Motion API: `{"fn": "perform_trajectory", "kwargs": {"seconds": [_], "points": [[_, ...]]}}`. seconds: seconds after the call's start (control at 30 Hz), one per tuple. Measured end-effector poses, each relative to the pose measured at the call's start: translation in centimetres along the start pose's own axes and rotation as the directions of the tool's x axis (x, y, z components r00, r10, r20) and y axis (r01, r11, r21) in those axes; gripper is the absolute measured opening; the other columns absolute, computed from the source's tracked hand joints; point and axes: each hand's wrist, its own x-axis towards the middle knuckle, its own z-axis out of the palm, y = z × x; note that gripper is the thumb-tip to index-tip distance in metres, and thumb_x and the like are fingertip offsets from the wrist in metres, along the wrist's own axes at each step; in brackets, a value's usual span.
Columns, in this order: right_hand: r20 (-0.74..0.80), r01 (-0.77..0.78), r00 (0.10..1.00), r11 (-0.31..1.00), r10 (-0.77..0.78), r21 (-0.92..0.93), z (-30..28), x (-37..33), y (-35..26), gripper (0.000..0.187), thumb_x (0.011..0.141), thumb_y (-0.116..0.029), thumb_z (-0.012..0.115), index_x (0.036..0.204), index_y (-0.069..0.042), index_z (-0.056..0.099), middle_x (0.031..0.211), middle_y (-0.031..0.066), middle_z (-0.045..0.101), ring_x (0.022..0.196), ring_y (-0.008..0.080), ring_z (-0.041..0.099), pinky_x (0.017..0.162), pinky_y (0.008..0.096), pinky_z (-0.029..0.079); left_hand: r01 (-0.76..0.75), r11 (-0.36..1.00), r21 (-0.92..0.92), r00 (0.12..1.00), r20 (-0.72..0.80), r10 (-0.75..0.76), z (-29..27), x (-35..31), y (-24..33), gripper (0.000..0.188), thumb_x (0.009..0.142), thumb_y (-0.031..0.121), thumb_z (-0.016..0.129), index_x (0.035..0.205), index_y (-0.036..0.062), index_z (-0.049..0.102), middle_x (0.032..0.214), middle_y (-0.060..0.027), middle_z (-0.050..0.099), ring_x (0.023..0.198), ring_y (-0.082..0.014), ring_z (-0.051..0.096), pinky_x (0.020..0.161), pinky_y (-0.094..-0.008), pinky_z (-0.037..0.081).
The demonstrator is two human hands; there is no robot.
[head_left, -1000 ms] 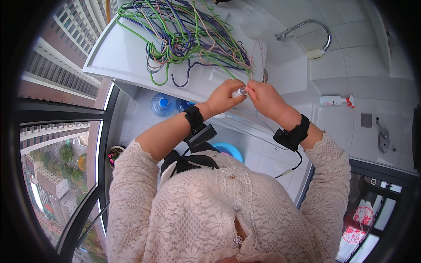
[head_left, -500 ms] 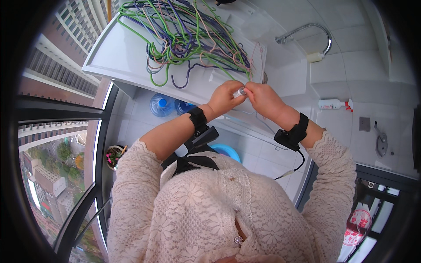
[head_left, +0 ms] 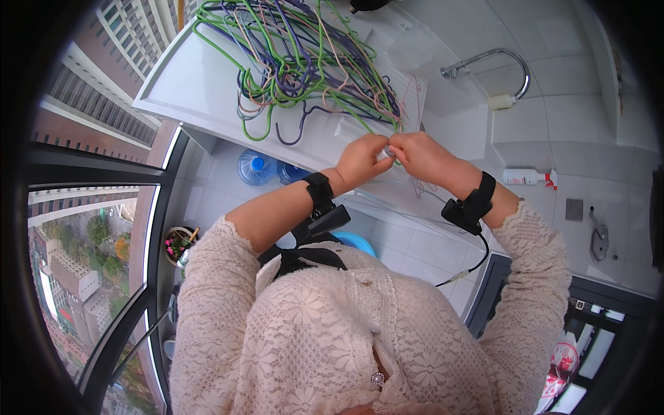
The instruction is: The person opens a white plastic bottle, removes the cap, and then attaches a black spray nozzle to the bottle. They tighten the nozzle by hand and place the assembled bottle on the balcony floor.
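Here, I'm seeing left hand (head_left: 362,162) gripping tube (head_left: 385,153), axis pointing two o'clock; right hand (head_left: 419,153) meeting it there, hold unclear.

There are two hands (head_left: 364,159) (head_left: 422,158), two wristbands (head_left: 320,190) (head_left: 480,197), one spray bottle (head_left: 524,177) and hangers (head_left: 300,72) past counting.

Hangers (head_left: 294,79) block ahead; leftward, room over counter (head_left: 190,79)

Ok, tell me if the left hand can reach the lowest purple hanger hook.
Likely yes: nothing visible lies between the left hand and purple hook, though that hand holds a small whitish item.
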Motion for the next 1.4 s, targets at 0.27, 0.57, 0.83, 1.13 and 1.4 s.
{"fn": "perform_trajectory", "kwargs": {"seconds": [0.27,0.57,0.83,1.13,1.4], "points": [[0.028,-0.210,0.978,0.972,0.208,0.109,0.1,0.4,-0.3,0.017,0.088,-0.014,0.053,0.084,0.000,0.062,0.075,0.0220,0.061,0.071,0.0409,0.058,0.063,0.0448,0.046,-0.026,1.000,-0.001,1.000,-0.016,0.026,0.0,0.4,0.1,0.022,0.076,0.017,0.065,0.093,0.0026,0.061,0.080,-0.0162,0.058,0.077,-0.0353,0.056,0.067,-0.0409,0.045],[0.100,-0.053,0.994,0.996,0.045,0.076,-1.1,0.4,0.2,0.017,0.087,-0.013,0.054,0.086,0.001,0.062,0.078,0.0221,0.061,0.073,0.0405,0.058,0.064,0.0441,0.046,-0.029,1.000,0.008,0.999,0.025,0.029,0.1,0.6,0.1,0.023,0.076,0.017,0.065,0.093,0.0026,0.061,0.081,-0.0160,0.059,0.077,-0.0353,0.056,0.067,-0.0412,0.045],[0.048,-0.250,0.968,0.958,0.246,0.143,0.2,0.4,0.7,0.016,0.087,-0.013,0.054,0.085,0.001,0.060,0.078,0.0215,0.061,0.072,0.0399,0.058,0.064,0.0439,0.046,-0.016,1.000,-0.006,1.000,0.002,0.016,0.3,0.7,-0.1,0.023,0.075,0.017,0.065,0.093,0.0029,0.061,0.080,-0.0157,0.059,0.077,-0.0350,0.056,0.066,-0.0412,0.045],[0.071,-0.024,0.997,0.997,0.018,0.072,-0.6,0.3,0.7,0.015,0.087,-0.013,0.055,0.085,0.000,0.061,0.078,0.0215,0.061,0.074,0.0410,0.058,0.064,0.0440,0.046,-0.006,1.000,-0.005,0.999,0.054,0.006,0.1,0.8,-0.1,0.022,0.076,0.016,0.065,0.092,0.0026,0.061,0.080,-0.0156,0.058,0.076,-0.0345,0.056,0.066,-0.0405,0.045],[-0.003,-0.152,0.988,0.978,0.154,0.140,1.0,0.4,0.8,0.017,0.088,-0.014,0.053,0.083,0.001,0.061,0.075,0.0201,0.060,0.065,0.0363,0.056,0.060,0.0409,0.045,0.011,1.000,-0.021,0.999,0.048,-0.010,0.2,0.8,0.0,0.022,0.076,0.016,0.065,0.093,0.0022,0.061,0.082,-0.0158,0.059,0.077,-0.0349,0.057,0.067,-0.0402,0.046]]}}
